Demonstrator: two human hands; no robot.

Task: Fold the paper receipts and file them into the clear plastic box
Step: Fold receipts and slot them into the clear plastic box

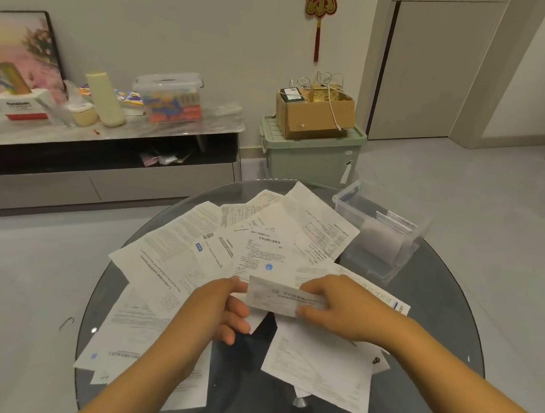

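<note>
Glass table (446, 329), clear plastic box (342, 202) holding folded receipts (382, 239)

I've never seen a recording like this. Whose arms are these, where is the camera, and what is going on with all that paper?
No machine here: a person wears a camera on the head, looking down at their own bare arms. The left hand and right hand together pinch a folded receipt above a round glass table. Loose unfolded papers lie spread across it. At the table's far right stands the clear plastic box, already holding some folded sheets. The folded receipt probably goes there next.
</note>
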